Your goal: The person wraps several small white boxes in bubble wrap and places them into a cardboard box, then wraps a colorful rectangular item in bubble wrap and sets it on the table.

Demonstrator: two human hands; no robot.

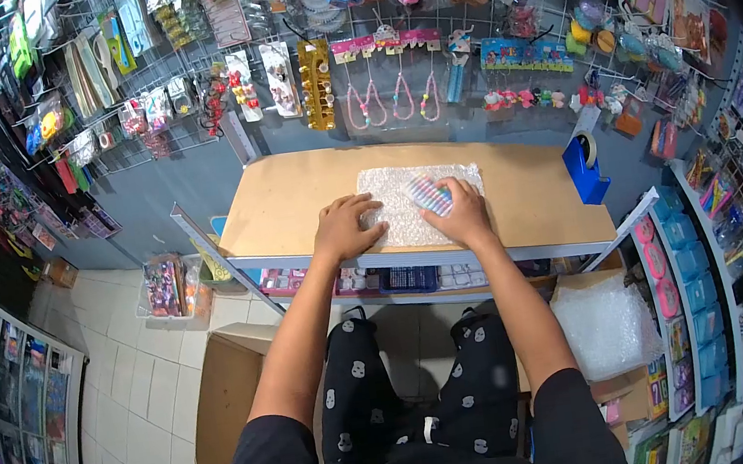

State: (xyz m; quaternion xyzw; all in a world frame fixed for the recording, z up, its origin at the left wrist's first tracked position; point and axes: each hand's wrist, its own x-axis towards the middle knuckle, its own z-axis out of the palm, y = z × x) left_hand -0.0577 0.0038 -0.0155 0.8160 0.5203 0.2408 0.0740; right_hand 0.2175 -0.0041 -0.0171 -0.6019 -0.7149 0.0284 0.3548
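Observation:
A sheet of bubble wrap lies flat on the wooden tabletop in front of me. My left hand rests on the sheet's left edge, its fingers spread and holding nothing. On the right part of the sheet, my right hand is closed on a small striped pastel item, in pink, blue and white. The item is tilted, and its lower end is hidden by my fingers, so its exact kind does not show.
A blue tape dispenser stands at the table's right end. Folded bubble wrap is piled below right. An open cardboard box stands on the floor at left. Hanging goods cover the wall rack behind, and stocked shelves flank the right.

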